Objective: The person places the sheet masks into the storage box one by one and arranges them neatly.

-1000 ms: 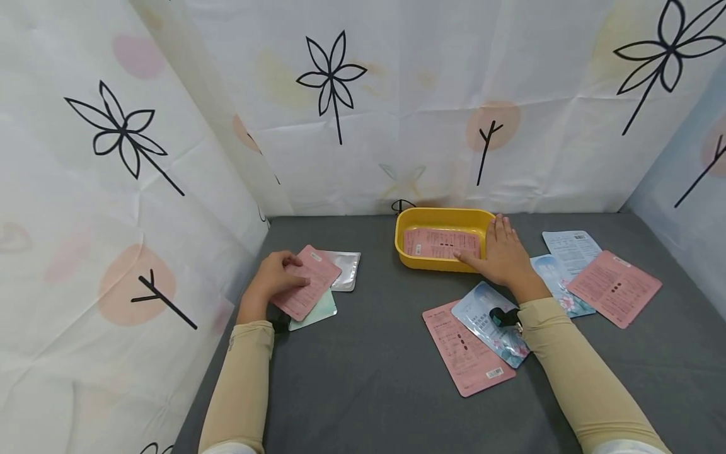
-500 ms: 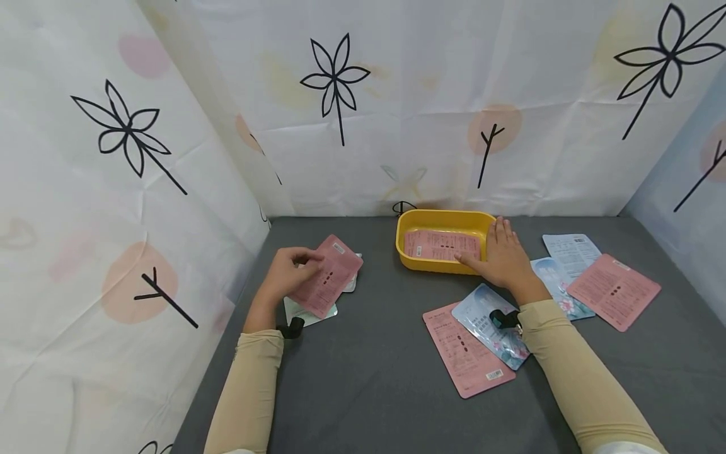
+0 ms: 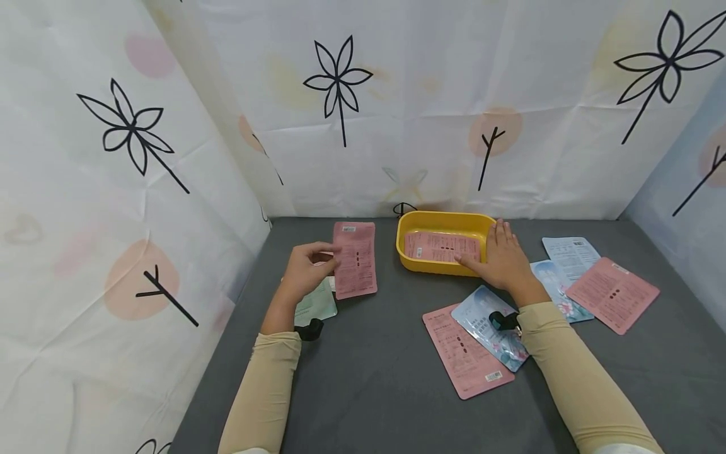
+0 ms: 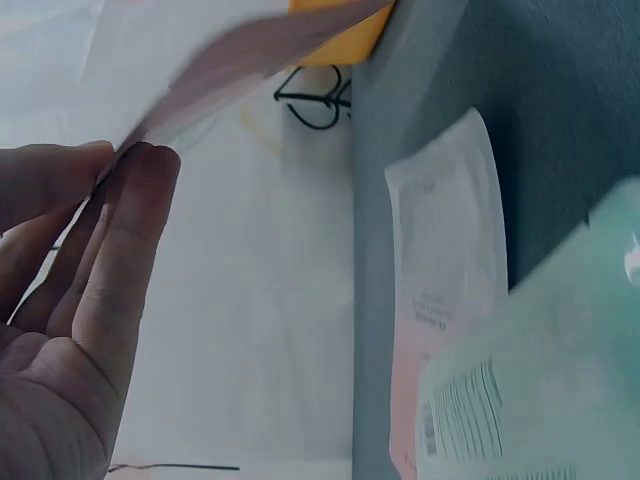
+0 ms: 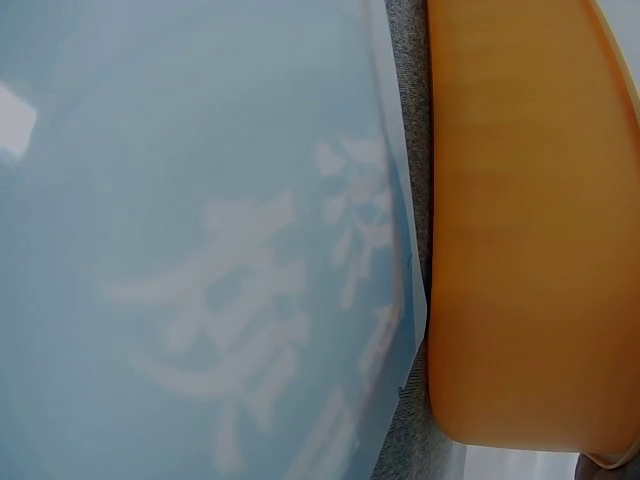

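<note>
Pinching a pink sachet (image 3: 355,259) by its left edge, the left hand (image 3: 304,272) holds it upright above the grey worktop (image 3: 374,366), left of the yellow tray (image 3: 406,222). The right hand (image 3: 503,258) rests flat, fingers straight, on the tray's right rim, gripping nothing; another pink sachet (image 3: 441,245) lies inside. The thin fingertip pinch looks weak: the slick sachet could slip and drop onto the mint sachet (image 3: 316,306) below.
</note>
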{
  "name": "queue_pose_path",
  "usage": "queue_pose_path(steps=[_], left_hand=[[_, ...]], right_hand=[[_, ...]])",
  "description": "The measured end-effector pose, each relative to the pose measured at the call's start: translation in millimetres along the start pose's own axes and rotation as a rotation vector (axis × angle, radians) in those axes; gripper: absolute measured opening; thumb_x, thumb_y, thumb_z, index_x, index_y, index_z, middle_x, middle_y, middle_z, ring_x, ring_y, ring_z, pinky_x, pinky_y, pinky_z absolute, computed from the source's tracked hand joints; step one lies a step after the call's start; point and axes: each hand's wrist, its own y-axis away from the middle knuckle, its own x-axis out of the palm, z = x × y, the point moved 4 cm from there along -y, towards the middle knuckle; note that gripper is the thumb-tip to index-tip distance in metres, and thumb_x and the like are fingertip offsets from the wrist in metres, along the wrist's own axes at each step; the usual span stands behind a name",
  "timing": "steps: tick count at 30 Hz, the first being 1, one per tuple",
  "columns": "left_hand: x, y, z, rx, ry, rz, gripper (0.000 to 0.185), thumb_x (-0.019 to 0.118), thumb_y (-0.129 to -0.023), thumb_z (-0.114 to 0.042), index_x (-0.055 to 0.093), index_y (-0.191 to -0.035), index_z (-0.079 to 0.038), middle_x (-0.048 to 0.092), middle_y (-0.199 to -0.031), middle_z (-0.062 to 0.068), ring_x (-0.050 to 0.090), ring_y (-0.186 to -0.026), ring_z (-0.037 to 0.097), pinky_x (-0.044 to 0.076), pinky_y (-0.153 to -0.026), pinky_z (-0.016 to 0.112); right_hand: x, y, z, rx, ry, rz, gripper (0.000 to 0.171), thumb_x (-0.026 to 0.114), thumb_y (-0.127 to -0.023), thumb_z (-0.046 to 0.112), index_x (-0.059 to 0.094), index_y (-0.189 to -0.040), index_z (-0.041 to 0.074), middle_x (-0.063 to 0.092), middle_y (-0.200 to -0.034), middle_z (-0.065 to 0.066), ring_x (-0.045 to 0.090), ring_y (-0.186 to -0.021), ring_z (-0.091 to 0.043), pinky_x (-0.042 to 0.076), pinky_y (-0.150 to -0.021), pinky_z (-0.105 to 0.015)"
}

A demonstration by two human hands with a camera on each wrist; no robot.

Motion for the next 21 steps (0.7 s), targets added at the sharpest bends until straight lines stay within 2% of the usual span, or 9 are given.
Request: queue_pose_path(steps=[5,12,16,21], left_hand=[[11.8,-4.0,-9.8,0.011,0.095,-0.027,0.029,0.072,-0.097,0.002,0.076,-0.126,-0.001,0.072,-0.128,0.023,0.079,-0.104,0.038,0.066,-0.085,0.039],[27.9,-12.4,-17.9,0.082,0.221,-0.102,0.029,0.073,-0.096,0.004,0.075,-0.125,0.003,0.07,-0.133,0.024,0.078,-0.105,0.042,0.066,-0.084,0.038],[38.0,-18.0,-19.2,0.06,0.33,-0.185,0.029,0.075,-0.095,0.004,0.075,-0.124,0.003,0.073,-0.128,0.025,0.079,-0.104,0.035,0.066,-0.084,0.036],[51.0,-24.6,-22.0,0.033,0.465,-0.29,0.031,0.074,-0.094,0.006,0.074,-0.124,0.006,0.073,-0.119,0.032,0.081,-0.097,0.02,0.066,-0.082,0.033]], right_hand=[[0,0,-1,0.004,-0.002,-0.004,0.123,0.053,-0.098,0.071,-0.004,-0.161,-0.017,-0.01,-0.171,-0.037,-0.004,-0.161,-0.056,0.004,-0.131,-0.067],[1,0,-1,0.009,0.003,0.001,0.123,0.053,-0.098,0.07,-0.005,-0.162,-0.017,-0.011,-0.172,-0.037,-0.005,-0.161,-0.055,0.003,-0.131,-0.066],[2,0,0,0.005,0.009,0.006,0.122,0.052,-0.099,0.07,-0.006,-0.161,-0.016,-0.012,-0.172,-0.037,-0.005,-0.161,-0.055,0.003,-0.131,-0.067],[2,0,-1,0.004,-0.004,0.002,0.123,0.052,-0.098,0.071,-0.006,-0.162,-0.016,-0.012,-0.172,-0.036,-0.006,-0.161,-0.054,0.003,-0.131,-0.066]])
